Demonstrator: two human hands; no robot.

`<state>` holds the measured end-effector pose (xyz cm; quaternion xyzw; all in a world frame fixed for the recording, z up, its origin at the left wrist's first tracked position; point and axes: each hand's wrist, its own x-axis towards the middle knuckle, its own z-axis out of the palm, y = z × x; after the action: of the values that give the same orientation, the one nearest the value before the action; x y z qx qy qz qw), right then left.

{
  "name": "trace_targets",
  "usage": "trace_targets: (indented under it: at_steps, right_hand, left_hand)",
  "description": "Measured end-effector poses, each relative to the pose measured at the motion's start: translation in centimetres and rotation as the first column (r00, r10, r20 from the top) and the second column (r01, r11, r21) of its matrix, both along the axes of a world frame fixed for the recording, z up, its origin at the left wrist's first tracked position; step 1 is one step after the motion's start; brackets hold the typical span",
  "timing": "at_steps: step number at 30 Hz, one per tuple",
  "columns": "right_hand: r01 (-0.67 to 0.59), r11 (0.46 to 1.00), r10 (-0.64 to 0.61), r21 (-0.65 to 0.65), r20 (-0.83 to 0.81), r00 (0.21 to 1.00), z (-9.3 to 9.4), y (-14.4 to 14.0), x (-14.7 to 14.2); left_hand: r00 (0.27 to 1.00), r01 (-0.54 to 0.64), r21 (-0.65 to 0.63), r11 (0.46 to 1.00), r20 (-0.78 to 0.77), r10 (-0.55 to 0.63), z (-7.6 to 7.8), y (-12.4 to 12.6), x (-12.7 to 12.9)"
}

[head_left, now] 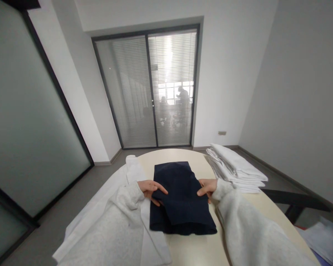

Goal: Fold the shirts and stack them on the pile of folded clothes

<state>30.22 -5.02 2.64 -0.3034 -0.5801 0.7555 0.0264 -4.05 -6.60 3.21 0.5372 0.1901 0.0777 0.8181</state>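
While both hands pinch the dark navy garment (pixel 180 195), it lies folded flat mid-table, w/ the beige table (pixel 194 251) showing below its near edge. Left hand (pixel 150 190): fingers closed on the garment's left edge, thumb on top, index stretched across the fabric. Right hand (pixel 208 187): fingers gripping the right edge, same height. Grey sleeves run back to me on both sides. White cloth (pixel 133 170) lies just beside the garment on the left, draped off the table. Stack of folded white linens (pixel 235 168) sits at far right, apart from the garment. Glass doors w/ blinds (pixel 150 88) straight ahead.
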Motion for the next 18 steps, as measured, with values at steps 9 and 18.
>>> trace_targets:
  at_steps: [9,18]
  right_hand:
    - [0.053,0.999,-0.052,0.009,-0.078,0.996,0.4,0.2,0.2]
    - [0.405,0.912,-0.392,0.066,-0.156,0.907,0.4,-0.4,-0.6]
  left_hand:
    - [0.997,-0.069,0.084,0.994,0.033,0.067,0.1,0.4,-0.4]
    - [0.961,-0.261,0.201,0.944,-0.041,0.274,0.6,0.3,0.9]
